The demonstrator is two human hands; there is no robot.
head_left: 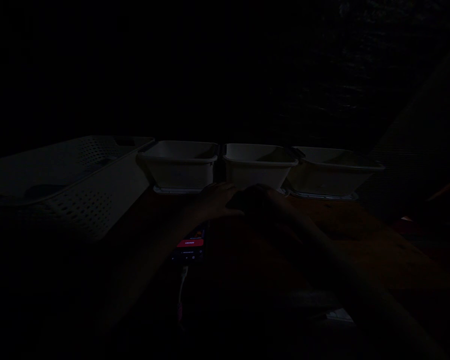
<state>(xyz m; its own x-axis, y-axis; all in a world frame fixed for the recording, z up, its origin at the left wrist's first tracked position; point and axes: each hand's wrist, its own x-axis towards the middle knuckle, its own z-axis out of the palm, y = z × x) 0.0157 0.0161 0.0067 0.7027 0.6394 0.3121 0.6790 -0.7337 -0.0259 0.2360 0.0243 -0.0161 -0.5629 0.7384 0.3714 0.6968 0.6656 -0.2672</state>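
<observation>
Very little light falls on the scene. My left hand (218, 201) reaches in from the left over the wooden table, its thumb apart from its bent fingers. Facing it, my right hand (265, 196) is curled, with its fingertips mostly lost in shadow. Between the two hands lies a dark patch, perhaps a small thing held by both; its kind cannot be made out. Both hands are just in front of the middle white bin (258, 170). Near my left forearm lies a lit phone (189, 245), with a white cable (181, 285) plugged into it.
A left white bin (183, 172) and a right white bin (326, 177) flank the middle one. A large perforated white basket (108, 195) stands at the left, with dark contents. Bare wooden tabletop (382, 240) shows at the right. Part of another person's arm (448, 189) appears at the right edge.
</observation>
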